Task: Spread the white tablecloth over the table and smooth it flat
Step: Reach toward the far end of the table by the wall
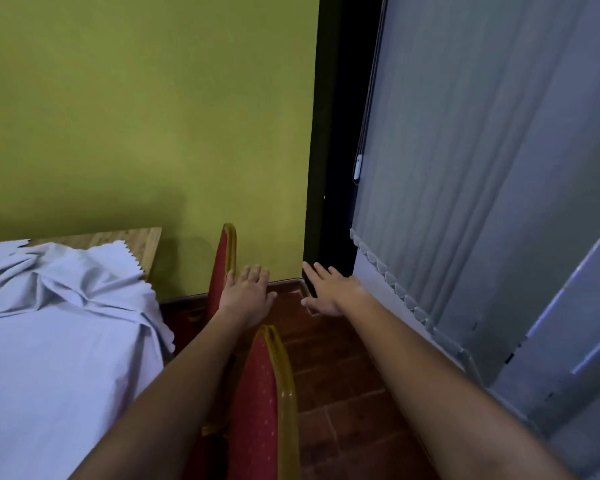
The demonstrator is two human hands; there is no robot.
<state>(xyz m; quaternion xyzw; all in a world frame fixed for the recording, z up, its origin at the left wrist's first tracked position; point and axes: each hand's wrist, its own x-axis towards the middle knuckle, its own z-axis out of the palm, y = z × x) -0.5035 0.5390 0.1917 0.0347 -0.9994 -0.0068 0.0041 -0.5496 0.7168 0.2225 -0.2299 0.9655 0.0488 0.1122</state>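
Observation:
The white tablecloth (59, 341) lies over the table at the left, flat near me and bunched in folds toward the far end. A bare strip of the wooden table (132, 239) shows at the far corner, beyond the cloth's zigzag hem. My left hand (246, 296) is stretched out with straight fingers beside the top of a red chair back, holding nothing. My right hand (329, 291) reaches forward over the floor, fingers spread, holding nothing. Both hands are to the right of the table and apart from the cloth.
Two red chairs with gold frames stand right of the table, one far (224, 265), one near (264, 403). A green wall (146, 116) is ahead. Grey vertical blinds (465, 168) fill the right. Red-brown tiled floor (343, 375) runs between the chairs and the blinds.

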